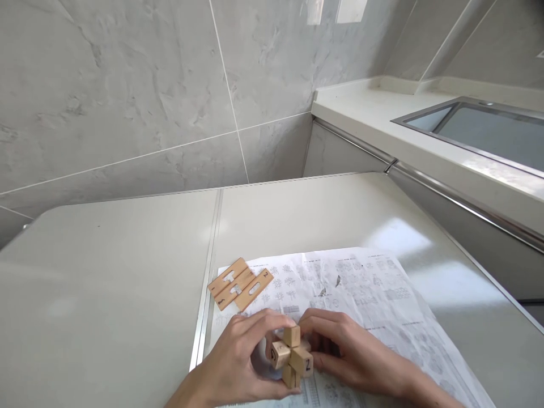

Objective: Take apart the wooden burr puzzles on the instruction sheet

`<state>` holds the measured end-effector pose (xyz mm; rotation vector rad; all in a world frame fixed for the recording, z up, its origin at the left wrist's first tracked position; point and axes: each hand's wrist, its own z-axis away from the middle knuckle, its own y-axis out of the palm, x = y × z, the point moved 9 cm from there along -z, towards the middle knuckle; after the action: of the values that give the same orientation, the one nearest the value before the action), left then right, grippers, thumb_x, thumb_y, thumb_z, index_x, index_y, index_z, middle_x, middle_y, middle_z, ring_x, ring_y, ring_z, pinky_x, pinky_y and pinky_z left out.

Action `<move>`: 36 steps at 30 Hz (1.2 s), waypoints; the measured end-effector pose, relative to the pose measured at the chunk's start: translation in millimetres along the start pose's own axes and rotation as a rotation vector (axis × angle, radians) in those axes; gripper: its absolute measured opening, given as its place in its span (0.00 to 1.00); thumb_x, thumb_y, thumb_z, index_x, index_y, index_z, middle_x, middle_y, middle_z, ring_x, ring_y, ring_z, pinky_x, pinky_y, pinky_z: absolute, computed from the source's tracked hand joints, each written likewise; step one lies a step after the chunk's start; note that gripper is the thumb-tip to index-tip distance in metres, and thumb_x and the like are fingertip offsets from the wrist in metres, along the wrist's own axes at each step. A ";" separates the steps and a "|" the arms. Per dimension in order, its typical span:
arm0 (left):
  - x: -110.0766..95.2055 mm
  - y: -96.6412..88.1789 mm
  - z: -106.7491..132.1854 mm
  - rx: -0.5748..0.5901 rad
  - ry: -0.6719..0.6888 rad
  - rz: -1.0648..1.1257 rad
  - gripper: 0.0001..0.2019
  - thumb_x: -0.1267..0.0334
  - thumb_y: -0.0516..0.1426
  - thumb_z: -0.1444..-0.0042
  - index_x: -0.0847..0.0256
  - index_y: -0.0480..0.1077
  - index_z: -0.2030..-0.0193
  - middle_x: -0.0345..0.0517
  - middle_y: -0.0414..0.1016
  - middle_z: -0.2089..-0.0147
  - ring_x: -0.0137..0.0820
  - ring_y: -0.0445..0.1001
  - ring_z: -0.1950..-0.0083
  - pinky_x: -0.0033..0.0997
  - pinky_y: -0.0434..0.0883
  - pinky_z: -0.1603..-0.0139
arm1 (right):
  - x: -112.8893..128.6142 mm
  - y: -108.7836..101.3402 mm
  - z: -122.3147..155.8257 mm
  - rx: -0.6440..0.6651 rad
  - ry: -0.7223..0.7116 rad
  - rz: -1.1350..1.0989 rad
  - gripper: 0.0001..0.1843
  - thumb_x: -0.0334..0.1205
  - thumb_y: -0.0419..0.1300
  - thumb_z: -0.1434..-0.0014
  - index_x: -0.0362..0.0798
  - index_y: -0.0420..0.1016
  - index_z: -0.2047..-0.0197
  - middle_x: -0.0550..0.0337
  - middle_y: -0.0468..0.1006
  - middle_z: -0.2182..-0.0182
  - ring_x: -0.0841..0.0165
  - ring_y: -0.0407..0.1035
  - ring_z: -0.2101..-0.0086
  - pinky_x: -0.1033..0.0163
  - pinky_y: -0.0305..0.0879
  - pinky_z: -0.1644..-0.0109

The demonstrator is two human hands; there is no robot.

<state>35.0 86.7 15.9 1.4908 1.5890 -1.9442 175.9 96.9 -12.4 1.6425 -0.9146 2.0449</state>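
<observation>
A wooden burr puzzle [292, 357] of crossed numbered bars stands on a printed instruction sheet [374, 294] near the table's front edge. My left hand [238, 362] curls round its left side, thumb and fingers pinching the bars. From the right, my right hand [344, 351] grips it with fingers closed on the far side. Three flat wooden slotted pieces [240, 283], marked with numbers, lie side by side on the sheet's upper left corner, apart from both hands.
The white table [127, 272] has a seam [210, 272] running front to back just left of the sheet. A grey tiled wall rises behind. At the right stands a higher counter [382, 119] with a steel sink [488, 127].
</observation>
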 end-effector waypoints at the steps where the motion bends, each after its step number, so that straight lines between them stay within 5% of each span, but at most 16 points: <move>1: 1.2 1.9 0.3 0.009 -0.014 -0.009 0.41 0.61 0.80 0.60 0.48 0.67 0.40 0.36 0.82 0.54 0.33 0.81 0.62 0.32 0.73 0.53 | -3.2 0.3 -0.2 -0.021 0.009 0.002 0.06 0.32 0.63 0.34 0.50 0.74 0.55 0.61 0.76 0.61 0.70 0.70 0.67 0.66 0.66 0.63; 5: 7.7 6.7 2.0 0.041 -0.109 -0.025 0.40 0.55 0.79 0.59 0.49 0.67 0.41 0.29 0.80 0.66 0.28 0.77 0.72 0.32 0.72 0.54 | -11.1 1.2 0.0 -0.096 0.012 0.020 0.11 0.26 0.62 0.37 0.51 0.69 0.57 0.64 0.77 0.64 0.72 0.69 0.70 0.67 0.64 0.66; 15: 14.5 5.1 1.5 0.079 -0.248 0.029 0.36 0.35 0.71 0.53 0.52 0.70 0.44 0.31 0.73 0.71 0.30 0.72 0.72 0.29 0.71 0.65 | -5.9 1.5 6.0 -0.242 -0.136 0.226 0.11 0.29 0.59 0.35 0.53 0.65 0.53 0.62 0.79 0.60 0.72 0.70 0.72 0.66 0.64 0.67; 30: 20.1 8.4 3.0 0.090 -0.275 0.096 0.35 0.39 0.74 0.55 0.53 0.71 0.45 0.31 0.71 0.70 0.30 0.71 0.71 0.27 0.67 0.68 | -11.2 1.4 5.3 -0.284 -0.005 0.082 0.05 0.31 0.60 0.36 0.51 0.70 0.58 0.66 0.73 0.71 0.72 0.65 0.74 0.66 0.60 0.70; 36: 19.1 7.9 2.2 0.093 -0.298 0.131 0.36 0.34 0.72 0.54 0.52 0.71 0.45 0.32 0.71 0.70 0.30 0.70 0.71 0.28 0.66 0.68 | -13.9 1.7 3.6 -0.249 0.022 0.048 0.04 0.37 0.63 0.33 0.51 0.71 0.57 0.68 0.72 0.73 0.72 0.66 0.75 0.66 0.61 0.70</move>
<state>30.5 89.5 -4.2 1.2312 1.2599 -2.0739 181.0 94.8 -25.7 1.4757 -1.1590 1.8866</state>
